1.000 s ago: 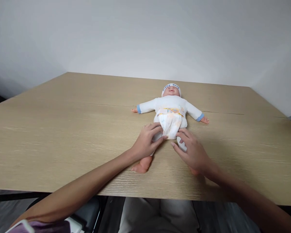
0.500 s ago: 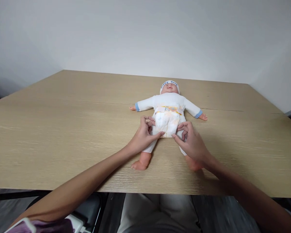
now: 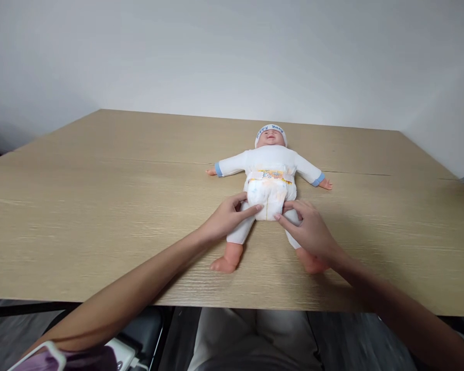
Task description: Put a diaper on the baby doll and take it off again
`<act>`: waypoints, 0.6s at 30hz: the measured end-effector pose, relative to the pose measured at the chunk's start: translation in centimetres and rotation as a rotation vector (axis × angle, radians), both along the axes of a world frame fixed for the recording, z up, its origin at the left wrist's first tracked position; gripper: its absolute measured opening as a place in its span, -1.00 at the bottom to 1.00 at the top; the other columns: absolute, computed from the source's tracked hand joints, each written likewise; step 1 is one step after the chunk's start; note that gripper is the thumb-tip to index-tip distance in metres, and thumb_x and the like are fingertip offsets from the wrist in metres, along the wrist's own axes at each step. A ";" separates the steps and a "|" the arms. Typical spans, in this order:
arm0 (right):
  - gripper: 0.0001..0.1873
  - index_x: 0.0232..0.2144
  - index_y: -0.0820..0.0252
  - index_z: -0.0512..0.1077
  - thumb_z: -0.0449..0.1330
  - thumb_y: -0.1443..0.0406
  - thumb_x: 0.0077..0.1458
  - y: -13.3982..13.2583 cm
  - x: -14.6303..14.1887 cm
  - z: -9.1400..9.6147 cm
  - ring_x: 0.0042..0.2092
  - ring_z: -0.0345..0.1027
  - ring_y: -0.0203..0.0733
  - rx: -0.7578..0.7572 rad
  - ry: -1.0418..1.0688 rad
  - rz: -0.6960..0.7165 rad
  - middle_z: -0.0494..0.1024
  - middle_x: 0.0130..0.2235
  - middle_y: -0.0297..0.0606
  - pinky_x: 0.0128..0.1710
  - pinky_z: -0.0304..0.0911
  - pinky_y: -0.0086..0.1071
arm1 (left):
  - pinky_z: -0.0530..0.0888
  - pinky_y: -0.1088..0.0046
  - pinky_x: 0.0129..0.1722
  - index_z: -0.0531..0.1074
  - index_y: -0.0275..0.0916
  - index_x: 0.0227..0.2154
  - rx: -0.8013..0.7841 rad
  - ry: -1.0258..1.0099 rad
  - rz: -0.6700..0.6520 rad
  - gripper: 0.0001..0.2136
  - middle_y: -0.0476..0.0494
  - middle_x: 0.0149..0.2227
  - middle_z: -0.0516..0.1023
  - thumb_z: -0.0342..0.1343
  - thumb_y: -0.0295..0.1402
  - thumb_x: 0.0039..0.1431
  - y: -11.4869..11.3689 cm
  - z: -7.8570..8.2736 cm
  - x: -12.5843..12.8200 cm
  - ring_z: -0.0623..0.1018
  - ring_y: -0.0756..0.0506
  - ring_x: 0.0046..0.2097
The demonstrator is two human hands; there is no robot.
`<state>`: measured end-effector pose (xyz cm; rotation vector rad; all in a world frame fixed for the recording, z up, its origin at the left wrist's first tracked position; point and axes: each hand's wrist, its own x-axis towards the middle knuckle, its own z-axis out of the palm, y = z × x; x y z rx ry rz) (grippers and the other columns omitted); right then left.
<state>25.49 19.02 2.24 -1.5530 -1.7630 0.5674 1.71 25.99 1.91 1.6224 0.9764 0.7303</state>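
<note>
A baby doll (image 3: 271, 161) in a white suit with blue cuffs and a white cap lies on its back on the wooden table (image 3: 100, 206), arms spread. It wears a white diaper (image 3: 269, 193) with a yellow waistband. My left hand (image 3: 227, 216) pinches the diaper's lower left edge at the doll's thigh. My right hand (image 3: 308, 232) pinches the lower right edge, lying over the doll's other leg. The doll's bare feet point toward me.
A seam runs across the table behind the doll. The near table edge (image 3: 216, 301) is just below my forearms, with my lap and a dark chair under it. White walls stand behind the table.
Both hands slid up from the doll's thighs to the diaper's leg edges and closed on them. The view shifted slightly, so the doll sits a little higher.
</note>
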 end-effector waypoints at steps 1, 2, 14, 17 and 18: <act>-0.78 -0.16 0.07 0.61 0.33 0.08 0.29 0.1 0.0 -0.2 -0.05 0.42 0.03 -0.022 0.034 -0.018 0.69 -0.12 -0.22 0.00 0.29 -0.13 | 0.52 0.22 0.01 0.62 -0.23 0.04 -0.058 -0.044 -0.005 -0.51 -0.21 -0.02 0.72 0.35 0.06 0.25 0.1 0.0 -0.1 0.63 -0.27 0.01; -0.75 -0.15 0.06 0.62 0.33 0.05 0.28 0.1 0.1 -0.3 -0.06 0.41 0.02 -0.045 0.069 -0.034 0.68 -0.12 -0.22 -0.02 0.29 -0.14 | 0.54 0.21 0.01 0.61 -0.23 0.05 -0.112 -0.084 -0.012 -0.50 -0.22 -0.01 0.72 0.36 0.05 0.24 0.3 -0.1 -0.2 0.63 -0.28 0.03; -0.71 -0.20 0.07 0.60 0.32 0.01 0.24 0.2 -0.2 -0.5 -0.09 0.39 0.02 -0.031 0.101 -0.059 0.63 -0.18 -0.23 -0.02 0.28 -0.13 | 0.58 0.20 -0.08 0.65 -0.23 0.01 -0.188 -0.140 -0.042 -0.53 -0.27 -0.06 0.73 0.37 0.02 0.22 0.8 0.0 -0.5 0.65 -0.30 -0.02; -0.74 -0.31 0.07 0.54 0.31 0.04 0.24 0.4 -0.5 -0.4 -0.07 0.39 0.03 0.008 0.058 -0.028 0.62 -0.20 -0.23 0.04 0.25 -0.10 | 0.57 0.20 -0.06 0.66 -0.21 0.01 -0.179 -0.116 -0.056 -0.55 -0.25 -0.01 0.73 0.36 0.01 0.24 0.8 0.2 -0.5 0.65 -0.30 0.01; -0.73 -0.34 0.07 0.51 0.31 0.04 0.25 0.5 -0.6 -0.5 -0.08 0.39 0.02 0.014 0.057 -0.025 0.60 -0.22 -0.24 0.04 0.24 -0.10 | 0.57 0.19 -0.04 0.67 -0.21 0.02 -0.179 -0.114 -0.058 -0.55 -0.25 0.01 0.73 0.36 0.01 0.24 0.8 0.3 -0.5 0.65 -0.31 0.02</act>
